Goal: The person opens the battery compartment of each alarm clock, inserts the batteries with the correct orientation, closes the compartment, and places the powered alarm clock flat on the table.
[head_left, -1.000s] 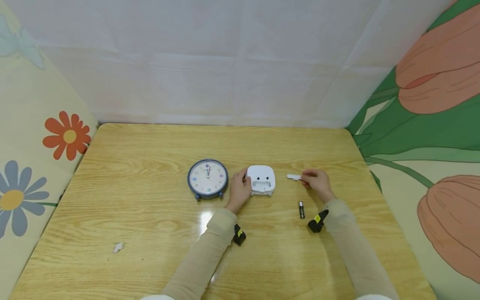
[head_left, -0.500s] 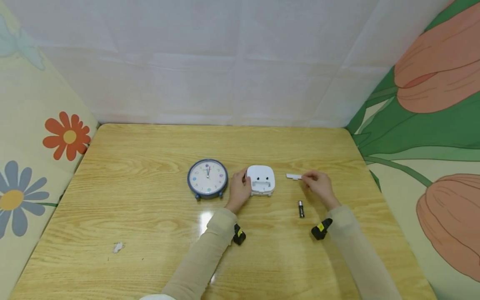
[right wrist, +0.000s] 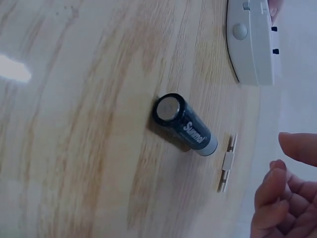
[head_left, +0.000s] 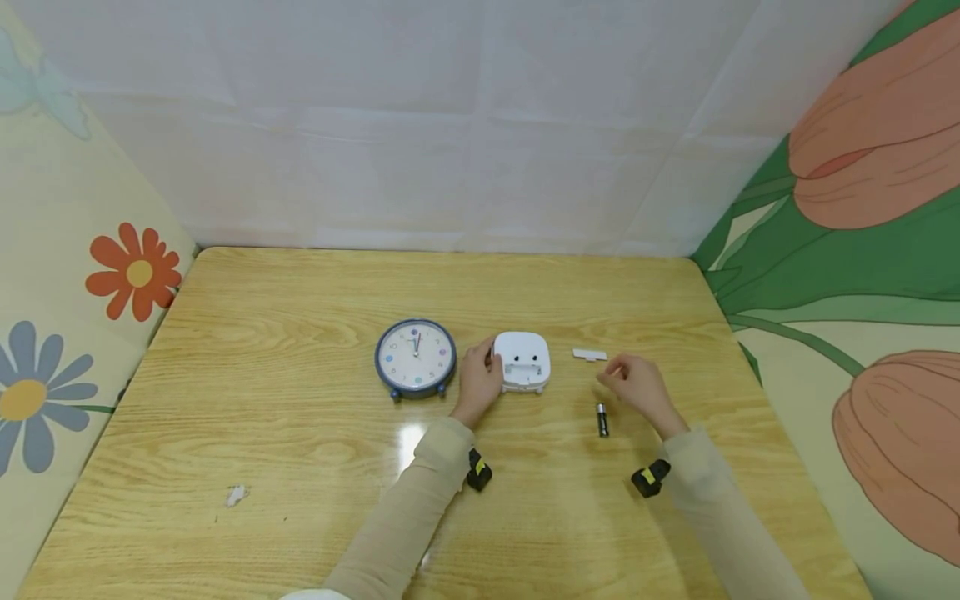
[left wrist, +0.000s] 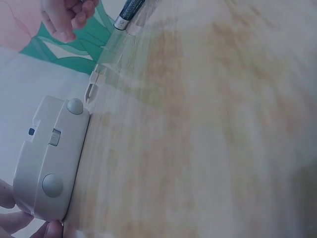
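A white square clock [head_left: 521, 354] lies back-up, its battery slot uncovered and two dark knobs above the slot. My left hand [head_left: 478, 382] grips it by its left side; in the left wrist view the fingertips [left wrist: 15, 221] touch the casing's end. To the right lies a small white battery cover [head_left: 589, 354], flat on the table. Just below and right of it, my right hand [head_left: 636, 388] hovers with thumb and fingers apart, holding nothing. Under that hand a black battery [head_left: 603, 420] with a silver end lies on the table, close in the right wrist view.
A round blue-rimmed alarm clock [head_left: 416, 358] lies face up just left of my left hand. The wooden table [head_left: 300, 283] meets a white cloth backdrop [head_left: 450, 167] behind and flower-patterned walls at both sides. A pale worn patch [head_left: 237, 495] marks the table's left front.
My right hand has let go of the white battery cover, leaving it on the table, and has drawn back slightly towards the battery. My left hand and the white clock have stayed put.
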### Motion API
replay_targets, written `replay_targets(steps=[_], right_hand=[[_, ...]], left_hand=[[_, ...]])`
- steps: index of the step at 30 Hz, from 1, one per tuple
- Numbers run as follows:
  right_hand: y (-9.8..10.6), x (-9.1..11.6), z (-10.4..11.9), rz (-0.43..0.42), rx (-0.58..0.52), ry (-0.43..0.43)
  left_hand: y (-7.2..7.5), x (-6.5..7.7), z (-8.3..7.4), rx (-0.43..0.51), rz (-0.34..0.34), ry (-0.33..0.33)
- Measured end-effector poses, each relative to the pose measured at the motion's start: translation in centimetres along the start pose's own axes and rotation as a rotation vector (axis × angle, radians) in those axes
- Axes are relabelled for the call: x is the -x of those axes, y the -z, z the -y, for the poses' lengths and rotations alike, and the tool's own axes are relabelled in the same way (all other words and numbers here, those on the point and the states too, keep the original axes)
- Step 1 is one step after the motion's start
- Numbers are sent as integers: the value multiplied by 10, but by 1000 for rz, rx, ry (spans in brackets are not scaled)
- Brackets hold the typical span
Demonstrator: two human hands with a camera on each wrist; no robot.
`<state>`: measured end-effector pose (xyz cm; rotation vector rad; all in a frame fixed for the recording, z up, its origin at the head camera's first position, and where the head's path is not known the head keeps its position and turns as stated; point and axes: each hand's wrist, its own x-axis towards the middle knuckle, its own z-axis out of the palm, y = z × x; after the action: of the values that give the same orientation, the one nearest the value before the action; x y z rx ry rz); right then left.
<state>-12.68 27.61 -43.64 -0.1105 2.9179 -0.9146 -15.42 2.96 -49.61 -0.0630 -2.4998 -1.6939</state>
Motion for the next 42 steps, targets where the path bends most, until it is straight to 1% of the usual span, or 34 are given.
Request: replay_targets(steps=[2,5,12,19,22,28,36,42], right_hand=[[0,2,2,12,32,7],[0,4,4,39,77,1],[-2,9,9,154,147,-92],[-8,13,11,229,182,-151],[-10,15,11,244,205,-149],[-13,17,11,255,251,-119],[-18,18,8,288,272,-73],[-20,18,7,282,255,-40]], left_hand=[[0,0,0,0,-5,-9],[0,-1,1,0,-1,-2],[-1,-1,2,2,7,8],[0,0,0,5,13,9],[0,0,0,8,10,9],[0,0,1,13,11,19],[0,1,1,8,6,23],[-1,1,2,6,5,22]])
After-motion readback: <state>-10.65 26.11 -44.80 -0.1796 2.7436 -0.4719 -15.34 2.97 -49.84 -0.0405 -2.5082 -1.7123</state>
